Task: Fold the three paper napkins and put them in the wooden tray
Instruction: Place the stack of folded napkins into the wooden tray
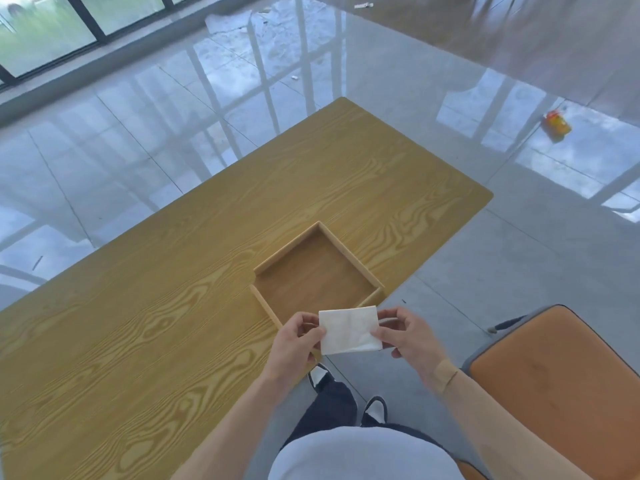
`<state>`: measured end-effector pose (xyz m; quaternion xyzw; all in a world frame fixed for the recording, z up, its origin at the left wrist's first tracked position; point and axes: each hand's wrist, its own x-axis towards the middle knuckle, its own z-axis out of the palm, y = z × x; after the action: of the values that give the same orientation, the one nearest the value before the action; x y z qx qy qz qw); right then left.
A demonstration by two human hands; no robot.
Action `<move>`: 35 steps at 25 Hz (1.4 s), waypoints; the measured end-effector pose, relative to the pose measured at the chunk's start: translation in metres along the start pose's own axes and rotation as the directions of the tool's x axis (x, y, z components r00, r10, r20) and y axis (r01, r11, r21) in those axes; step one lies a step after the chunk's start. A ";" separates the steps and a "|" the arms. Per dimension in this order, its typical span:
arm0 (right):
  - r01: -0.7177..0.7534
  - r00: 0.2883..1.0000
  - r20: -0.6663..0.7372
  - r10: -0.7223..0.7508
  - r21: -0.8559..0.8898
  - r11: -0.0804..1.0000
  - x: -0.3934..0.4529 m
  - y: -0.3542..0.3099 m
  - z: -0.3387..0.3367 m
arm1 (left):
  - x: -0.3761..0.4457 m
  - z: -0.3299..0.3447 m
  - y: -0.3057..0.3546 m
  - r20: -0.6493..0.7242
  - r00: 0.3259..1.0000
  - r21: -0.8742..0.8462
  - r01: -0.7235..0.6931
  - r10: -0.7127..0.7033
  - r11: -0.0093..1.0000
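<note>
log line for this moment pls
left hand: pinches napkin | right hand: pinches napkin | napkin: folded, held above tray's near edge | wooden tray: empty, on table

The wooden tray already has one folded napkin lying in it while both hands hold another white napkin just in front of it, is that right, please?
Not quite: the head view shows the wooden tray holding no napkin, only its bare bottom. The rest stands: the left hand and right hand hold a white napkin just in front of it.
</note>
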<state>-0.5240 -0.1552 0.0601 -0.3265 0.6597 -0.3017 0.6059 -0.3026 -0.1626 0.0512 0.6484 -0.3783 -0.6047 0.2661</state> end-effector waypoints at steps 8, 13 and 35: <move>-0.032 0.999 0.038 0.035 -0.084 0.996 0.054 -0.037 0.019 | 0.049 -0.024 0.012 -0.026 0.999 -0.040 0.030 -0.031 0.999; -0.014 0.996 0.085 0.031 -0.199 0.980 0.090 -0.054 0.039 | 0.066 -0.040 0.008 -0.076 0.993 -0.074 0.082 -0.087 0.994; 0.286 0.923 0.381 0.059 -0.779 0.558 0.199 -0.072 0.055 | 0.101 0.005 0.001 -0.465 0.828 -0.066 0.321 -0.313 0.945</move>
<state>-0.4748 -0.3573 -0.0071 -0.6630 0.5761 0.0675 0.4733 -0.3097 -0.2444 -0.0077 0.8309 -0.1942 -0.4624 0.2409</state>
